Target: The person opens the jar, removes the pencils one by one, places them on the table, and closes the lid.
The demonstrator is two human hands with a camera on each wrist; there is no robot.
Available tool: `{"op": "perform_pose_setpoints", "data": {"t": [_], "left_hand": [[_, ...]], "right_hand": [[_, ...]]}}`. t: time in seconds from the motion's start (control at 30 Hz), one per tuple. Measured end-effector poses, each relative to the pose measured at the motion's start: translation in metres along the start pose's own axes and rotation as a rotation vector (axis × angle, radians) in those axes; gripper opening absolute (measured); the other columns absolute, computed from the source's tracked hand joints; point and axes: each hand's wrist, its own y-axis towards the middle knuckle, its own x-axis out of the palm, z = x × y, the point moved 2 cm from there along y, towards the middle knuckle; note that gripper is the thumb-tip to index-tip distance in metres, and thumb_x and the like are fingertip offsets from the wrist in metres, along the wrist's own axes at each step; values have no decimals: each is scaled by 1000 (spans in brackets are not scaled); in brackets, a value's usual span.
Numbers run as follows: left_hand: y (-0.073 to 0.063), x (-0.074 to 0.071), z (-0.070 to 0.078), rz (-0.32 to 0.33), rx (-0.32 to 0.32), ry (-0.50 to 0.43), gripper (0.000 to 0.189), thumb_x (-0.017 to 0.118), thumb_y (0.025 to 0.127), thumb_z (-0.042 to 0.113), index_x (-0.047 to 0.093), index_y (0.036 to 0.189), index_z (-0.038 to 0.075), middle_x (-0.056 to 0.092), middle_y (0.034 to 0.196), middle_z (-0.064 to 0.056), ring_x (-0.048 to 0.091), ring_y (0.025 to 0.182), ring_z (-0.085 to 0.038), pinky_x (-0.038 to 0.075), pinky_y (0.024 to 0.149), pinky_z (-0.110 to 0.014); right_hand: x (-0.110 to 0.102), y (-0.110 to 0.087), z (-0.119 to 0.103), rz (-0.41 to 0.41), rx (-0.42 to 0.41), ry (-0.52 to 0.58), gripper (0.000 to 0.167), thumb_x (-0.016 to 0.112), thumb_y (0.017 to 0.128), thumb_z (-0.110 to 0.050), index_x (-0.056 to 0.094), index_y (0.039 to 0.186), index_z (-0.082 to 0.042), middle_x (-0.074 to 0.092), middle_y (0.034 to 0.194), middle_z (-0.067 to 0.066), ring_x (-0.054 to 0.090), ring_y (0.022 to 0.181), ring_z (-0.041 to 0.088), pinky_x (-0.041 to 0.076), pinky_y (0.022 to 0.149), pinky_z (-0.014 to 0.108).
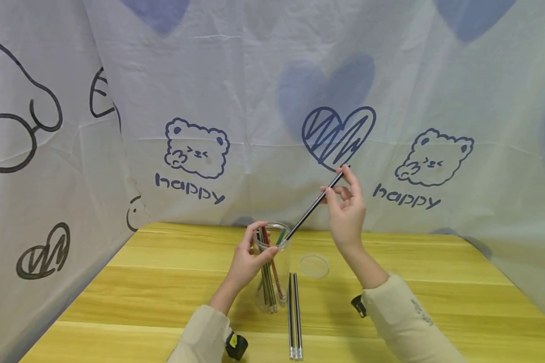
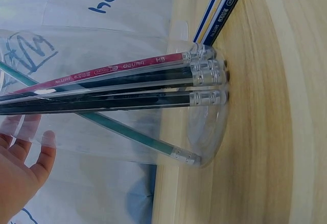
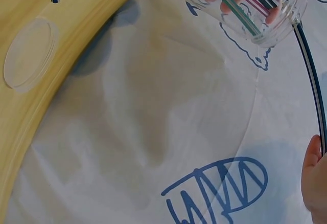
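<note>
My left hand [image 1: 247,259] grips a clear plastic jar [image 2: 133,42] near its rim, fingers on the far side and thumb in front. Inside lean a red pencil [image 2: 117,70], several dark pencils [image 2: 138,101] and a green pencil [image 2: 127,132], their metal-capped ends at the jar's bottom. Between thumb and fingertips, my right hand [image 1: 348,214] pinches the upper end of a black striped pencil [image 1: 312,207]. That pencil slants down leftward, and its lower end is at the jar's mouth. Whether it touches the rim I cannot tell.
A few striped pencils [image 1: 298,322] lie side by side on the wooden table [image 1: 131,292], just right of the jar. Behind them lies a round clear lid [image 1: 314,265]. A printed white cloth [image 1: 263,101] hangs along the table's back edge.
</note>
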Motion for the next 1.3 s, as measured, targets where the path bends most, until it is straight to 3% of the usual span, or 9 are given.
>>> {"op": "perform_pose_setpoints", "data": {"t": [0.2, 0.43, 0.6, 0.87, 1.0, 1.3], "left_hand": [[0, 1, -1, 3, 5, -5, 53, 60, 80, 1, 37, 128, 2, 53, 88, -11, 52, 68, -17, 46, 56, -27], [0, 0, -1, -8, -12, -13, 53, 60, 81, 2, 36, 129, 4, 53, 94, -26, 52, 70, -17, 48, 58, -31], [0, 0, -1, -10, -15, -15, 53, 60, 81, 2, 36, 129, 5, 53, 93, -23, 53, 69, -17, 49, 58, -35], [-1, 1, 1, -10, -14, -5, 53, 60, 81, 2, 37, 128, 4, 55, 91, -18, 52, 69, -19, 48, 57, -33], [-1, 1, 1, -7, -11, -1, 53, 60, 81, 2, 37, 128, 3, 55, 89, -12, 52, 69, -19, 47, 57, -32], [-1, 0, 1, -2, -20, -3, 54, 60, 81, 2, 36, 129, 5, 54, 90, -12, 52, 69, -18, 49, 58, -38]], "right_hand": [[-6, 4, 2, 67, 64, 44, 51, 46, 82, 19, 35, 131, 6, 45, 117, 9, 55, 79, 15, 49, 65, 21], [-13, 9, 2, 131, 123, 47, 49, 44, 82, 19, 38, 129, 5, 45, 112, 9, 55, 77, 14, 49, 65, 20], [-16, 9, 3, 156, 178, 38, 51, 44, 81, 20, 39, 129, 3, 46, 111, 8, 55, 76, 14, 49, 65, 21], [-19, -2, 12, 109, 313, 8, 52, 45, 83, 16, 37, 132, 0, 45, 115, 8, 54, 77, 14, 49, 66, 21], [-20, -8, 17, 78, 325, -31, 52, 46, 83, 14, 38, 132, -2, 46, 115, 8, 54, 78, 13, 48, 65, 19], [-22, -20, 27, 20, 328, -85, 51, 48, 81, 14, 40, 129, 0, 49, 111, 7, 54, 78, 14, 48, 62, 18]]}}
